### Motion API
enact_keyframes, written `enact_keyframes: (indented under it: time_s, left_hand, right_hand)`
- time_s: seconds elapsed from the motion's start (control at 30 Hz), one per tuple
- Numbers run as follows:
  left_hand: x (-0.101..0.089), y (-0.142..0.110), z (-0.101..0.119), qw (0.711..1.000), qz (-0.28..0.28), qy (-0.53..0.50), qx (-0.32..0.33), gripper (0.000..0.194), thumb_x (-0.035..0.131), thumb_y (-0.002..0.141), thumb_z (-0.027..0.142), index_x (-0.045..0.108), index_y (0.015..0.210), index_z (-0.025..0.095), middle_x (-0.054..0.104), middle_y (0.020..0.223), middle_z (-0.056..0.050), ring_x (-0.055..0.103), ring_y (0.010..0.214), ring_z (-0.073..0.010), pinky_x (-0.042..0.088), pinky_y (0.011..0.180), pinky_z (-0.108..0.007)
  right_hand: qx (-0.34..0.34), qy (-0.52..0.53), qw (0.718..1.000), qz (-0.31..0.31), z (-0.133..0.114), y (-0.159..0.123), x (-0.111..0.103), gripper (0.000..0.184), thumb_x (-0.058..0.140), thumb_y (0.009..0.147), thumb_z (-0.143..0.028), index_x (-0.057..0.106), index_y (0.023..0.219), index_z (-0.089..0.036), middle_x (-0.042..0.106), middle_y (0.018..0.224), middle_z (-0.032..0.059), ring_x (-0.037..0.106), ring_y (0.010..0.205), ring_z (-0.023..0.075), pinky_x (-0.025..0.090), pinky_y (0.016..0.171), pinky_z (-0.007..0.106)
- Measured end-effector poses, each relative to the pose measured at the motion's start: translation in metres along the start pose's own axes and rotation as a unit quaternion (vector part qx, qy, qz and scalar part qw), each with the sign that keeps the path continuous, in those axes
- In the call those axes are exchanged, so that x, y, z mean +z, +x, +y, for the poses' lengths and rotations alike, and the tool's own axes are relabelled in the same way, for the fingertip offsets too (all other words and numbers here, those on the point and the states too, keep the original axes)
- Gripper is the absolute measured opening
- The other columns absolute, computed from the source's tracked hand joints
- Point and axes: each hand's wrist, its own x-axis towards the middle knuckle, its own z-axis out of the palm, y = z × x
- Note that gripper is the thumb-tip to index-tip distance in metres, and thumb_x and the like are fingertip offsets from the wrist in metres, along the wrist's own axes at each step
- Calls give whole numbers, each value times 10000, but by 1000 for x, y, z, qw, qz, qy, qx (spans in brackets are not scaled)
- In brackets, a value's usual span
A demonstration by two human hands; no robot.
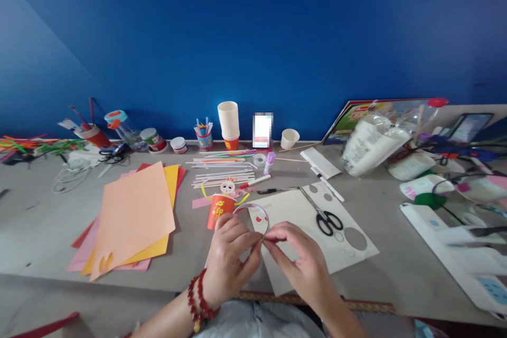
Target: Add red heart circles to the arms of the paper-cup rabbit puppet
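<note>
My left hand [233, 245], with red bead bracelets on the wrist, is closed, its thumb and forefinger pinching the near edge of a thin pale ring [268, 215] that looks like a narrow roll of tape. From the other side, the fingertips of my right hand [295, 253] meet at the same edge. The exact bit under the fingertips is hidden. Just beyond my left hand stands a red paper cup figure [222, 208] with yellow straw arms and a white face [227, 186]. Small red-and-white cut-outs [260, 219] show through the ring, over white paper [285, 211].
Black-handled scissors [327, 222] lie on the white paper. Coloured sheets [134, 211] are stacked at left. Straws [224, 169], a marker [255, 181] and a glue stick [270, 162] lie or stand behind. Stacked cups [228, 121] stand by the wall; a power strip [447, 253] is at right.
</note>
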Motion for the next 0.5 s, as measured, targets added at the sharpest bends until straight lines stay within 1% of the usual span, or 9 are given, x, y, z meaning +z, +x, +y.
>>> enact_keyframes:
  time_s: [0.07, 0.1, 0.27, 0.37, 0.5]
  left_hand:
    - [0, 1, 1, 1000, 10, 0, -5, 155, 546, 864, 92, 634, 925, 204, 611, 709, -7, 552, 692, -163, 444, 802, -383]
    - [0, 1, 1, 1000, 16, 0, -7, 157, 544, 865, 93, 636, 929, 203, 609, 705, -7, 553, 693, -164, 446, 799, -382]
    - [1, 3, 1, 1000, 29, 7, -3, 164, 547, 862, 97, 647, 923, 211, 624, 706, -3, 569, 689, -165, 460, 819, -388]
    - [1, 4, 1, 1000, 28, 13, -1, 145, 557, 857, 104, 650, 892, 211, 638, 717, -7, 576, 693, -164, 461, 825, -394]
    - [2, 3, 1, 1000, 25, 15, -3, 141, 561, 859, 108, 653, 900, 207, 644, 721, -10, 577, 697, -166, 463, 813, -389]
  right_hand:
    - [-25, -9, 999, 22, 1, -1, 2, 141, 610, 906, -93, 629, 946, -227, 684, 877, 23, 665, 844, 165, 530, 806, 270]
    - [-27, -11, 999, 28, 1, -2, 3, 135, 615, 906, -100, 628, 951, -227, 688, 882, 25, 667, 846, 168, 534, 811, 275]
    - [12, -3, 1000, 20, 4, -5, 6, 83, 602, 921, -143, 621, 937, -222, 683, 854, 26, 662, 765, 163, 556, 733, 269]
    - [13, -12, 1000, 25, 4, -5, 6, 78, 601, 920, -147, 607, 935, -223, 672, 843, 24, 653, 750, 163, 554, 711, 269]
    - [-2, -22, 1000, 16, 4, -5, 6, 108, 576, 924, -121, 607, 920, -225, 667, 845, 27, 648, 770, 170, 547, 726, 280]
